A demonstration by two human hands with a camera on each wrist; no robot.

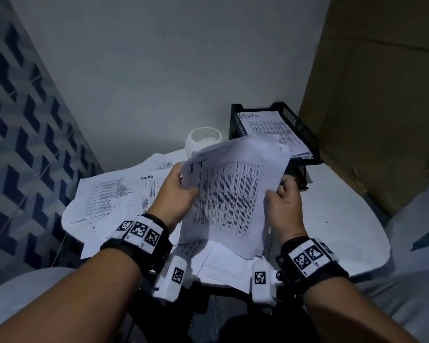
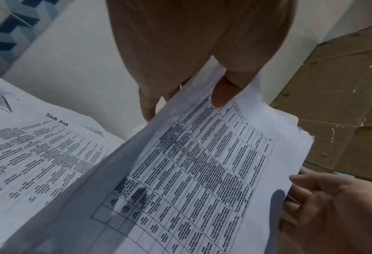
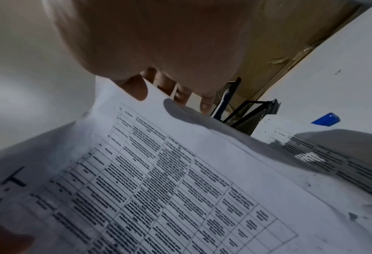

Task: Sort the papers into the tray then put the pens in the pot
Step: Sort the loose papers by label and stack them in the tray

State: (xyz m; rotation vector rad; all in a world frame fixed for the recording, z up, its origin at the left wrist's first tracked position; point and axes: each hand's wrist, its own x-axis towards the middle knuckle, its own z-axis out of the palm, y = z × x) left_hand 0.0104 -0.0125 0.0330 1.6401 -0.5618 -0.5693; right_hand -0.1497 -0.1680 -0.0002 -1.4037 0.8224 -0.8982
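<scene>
Both hands hold one printed sheet [image 1: 233,194] above the table; it carries a grid of text and a handwritten "IT" at its top. My left hand [image 1: 183,185] pinches its upper left edge, thumb [image 2: 221,96] on top. My right hand [image 1: 279,193] grips the right edge with curled fingers [image 3: 181,95]. The black mesh tray [image 1: 296,121] stands at the back right with a sheet marked "ADMIN" [image 1: 270,129] in its top tier. A white pot [image 1: 203,142] stands left of the tray. A blue object, perhaps a pen [image 3: 325,119], lies on the table.
Several loose printed sheets, one headed "Task List" [image 1: 146,191], lie spread over the left and front of the white round table [image 1: 332,206]. A cardboard panel [image 1: 382,95] stands along the right, a blue tiled wall [image 1: 22,132] on the left.
</scene>
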